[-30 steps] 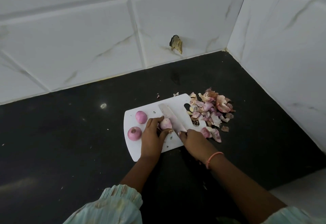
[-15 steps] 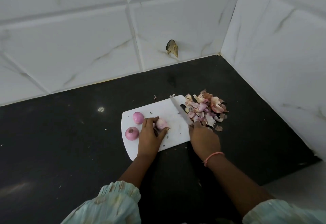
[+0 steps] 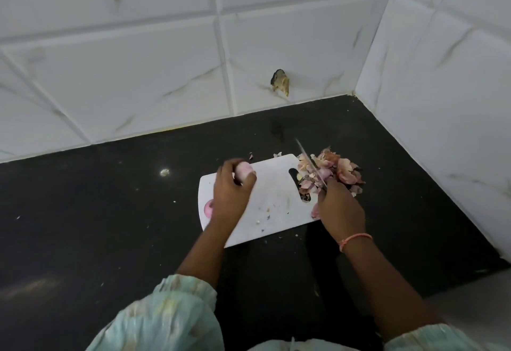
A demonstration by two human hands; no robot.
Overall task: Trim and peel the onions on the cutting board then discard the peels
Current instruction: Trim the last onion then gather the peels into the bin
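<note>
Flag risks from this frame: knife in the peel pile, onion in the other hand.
1. The thin metal knife blade, gripped by the right hand, could scatter the pinkish onion peel pile over the black countertop.
2. The peeled pink onion, pinched by the left hand, could slip off the white plastic cutting board.

Peels [image 3: 333, 173] right of cutting board [image 3: 276, 195], on counter [image 3: 110, 212].

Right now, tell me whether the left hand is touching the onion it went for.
Touching. The head view shows the left hand with fingers and thumb curled round the peeled onion above the cutting board.
</note>
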